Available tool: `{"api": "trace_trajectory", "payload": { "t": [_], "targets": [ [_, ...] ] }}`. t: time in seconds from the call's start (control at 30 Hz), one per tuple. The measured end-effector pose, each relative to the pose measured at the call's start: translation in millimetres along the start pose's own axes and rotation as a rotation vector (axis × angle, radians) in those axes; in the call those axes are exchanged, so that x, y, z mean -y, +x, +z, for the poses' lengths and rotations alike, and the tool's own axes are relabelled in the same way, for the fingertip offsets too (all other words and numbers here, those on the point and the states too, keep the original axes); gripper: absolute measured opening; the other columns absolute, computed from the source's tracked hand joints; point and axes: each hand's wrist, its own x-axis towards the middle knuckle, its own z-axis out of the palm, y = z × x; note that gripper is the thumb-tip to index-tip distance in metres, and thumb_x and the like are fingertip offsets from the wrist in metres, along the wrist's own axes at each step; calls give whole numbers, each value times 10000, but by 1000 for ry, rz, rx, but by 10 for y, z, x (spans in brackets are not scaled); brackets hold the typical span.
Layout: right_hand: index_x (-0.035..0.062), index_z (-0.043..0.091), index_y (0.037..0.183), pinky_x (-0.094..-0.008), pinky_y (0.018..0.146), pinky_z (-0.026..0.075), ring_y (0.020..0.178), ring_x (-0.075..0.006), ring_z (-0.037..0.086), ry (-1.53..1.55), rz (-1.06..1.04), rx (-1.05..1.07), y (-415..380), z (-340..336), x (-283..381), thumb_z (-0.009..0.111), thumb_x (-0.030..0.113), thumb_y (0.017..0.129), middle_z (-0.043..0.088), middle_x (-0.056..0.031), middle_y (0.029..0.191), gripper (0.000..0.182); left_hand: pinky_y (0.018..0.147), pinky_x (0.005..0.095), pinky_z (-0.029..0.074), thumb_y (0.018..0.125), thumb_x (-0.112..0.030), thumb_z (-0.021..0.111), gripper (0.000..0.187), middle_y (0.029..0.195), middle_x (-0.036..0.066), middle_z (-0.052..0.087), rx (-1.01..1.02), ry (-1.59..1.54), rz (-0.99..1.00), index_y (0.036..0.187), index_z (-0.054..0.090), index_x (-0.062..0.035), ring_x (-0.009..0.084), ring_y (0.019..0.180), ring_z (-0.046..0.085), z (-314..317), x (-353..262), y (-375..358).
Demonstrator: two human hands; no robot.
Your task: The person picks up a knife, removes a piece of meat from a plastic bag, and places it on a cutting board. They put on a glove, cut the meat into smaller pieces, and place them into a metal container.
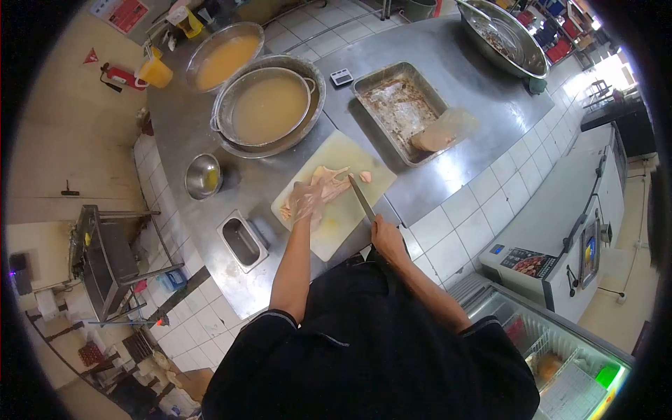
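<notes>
A piece of raw chicken (330,183) lies on the white cutting board (329,241) in front of me. My left hand (306,201), in a clear plastic glove, grips it from the left; the fingers are partly hidden by the glove's glare. My right hand (388,239) is closed around the handle of a knife (363,199). The blade's tip is at the right end of the chicken. Just beyond the tip lies a small cut piece (365,177). Some pale scraps (285,211) are at the board's left edge.
Behind the board stand a large basin (318,115) with a colander of cloudy liquid and another liquid-filled bowl (225,61). A metal tray (392,91) holds a plastic bag (444,131). Leftward are a small bowl (203,176) and a steel pan (243,241); a scale (341,77) sits farther back.
</notes>
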Motion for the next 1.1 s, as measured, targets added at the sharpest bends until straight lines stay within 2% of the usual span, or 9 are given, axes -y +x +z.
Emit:
{"api": "trace_trajectory", "payload": {
  "t": [0.07,0.17,0.27,0.37,0.47,0.57,0.67,0.77,1.1],
  "targets": [
    [6,523,1060,-625,621,495,678,-517,631,-11,-65,-66,-16,12,-17,510,203,1003,635,-297,715,205,802,480,547,871,-552,637,598,1013,292,708,8,151,39,945,701,39,416,946,700,201,141,226],
    [-4,531,1039,-619,603,486,657,-512,624,-34,-68,-89,-2,9,-28,520,181,997,630,-295,690,190,840,476,542,806,-513,713,552,978,246,722,147,163,224,1039,687,-13,410,924,703,326,445,561],
    [-1,532,1034,-628,618,487,666,-523,621,-18,-71,-89,-12,-34,6,518,191,999,631,-301,696,196,704,443,531,736,-483,774,529,987,229,732,-59,-162,77,930,706,5,356,828,702,341,548,470],
    [10,527,1056,-636,656,502,705,-530,629,-18,-29,-30,-15,-93,58,510,208,999,638,-298,735,207,730,445,539,709,-408,819,509,899,191,718,-287,-300,30,1003,684,-14,364,785,686,-206,340,-89],
    [15,525,1053,-631,684,512,734,-529,637,5,-38,-24,-21,-73,19,503,214,1002,648,-293,759,207,739,478,540,711,-368,837,519,868,159,678,-257,176,375,1069,656,-38,380,812,669,-465,142,-386],
    [17,525,1038,-625,686,511,745,-526,640,11,-39,-5,-23,-54,31,496,215,1006,659,-290,784,203,802,512,521,696,-369,818,500,931,167,646,-533,215,766,1043,648,-51,395,942,633,-382,186,-579],
    [17,526,1031,-623,682,506,758,-520,643,-1,-43,-4,-31,-46,26,493,216,1008,666,-289,806,204,859,518,489,676,-353,805,485,1049,181,622,-272,404,692,1023,635,-60,401,1085,567,-34,529,-408],
    [13,529,1031,-623,680,501,764,-516,644,-12,-33,3,16,-101,59,497,217,1007,667,-289,809,208,833,541,444,690,-303,768,462,996,207,609,-314,140,461,1021,614,-19,404,927,574,99,643,-468],
    [3,540,1029,-623,689,499,741,-519,640,18,-60,-33,-28,-31,74,503,217,1008,656,-295,774,218,815,532,494,805,-375,724,461,924,172,672,-118,194,480,1118,615,-56,389,920,641,-137,576,-893]
  ]
}}
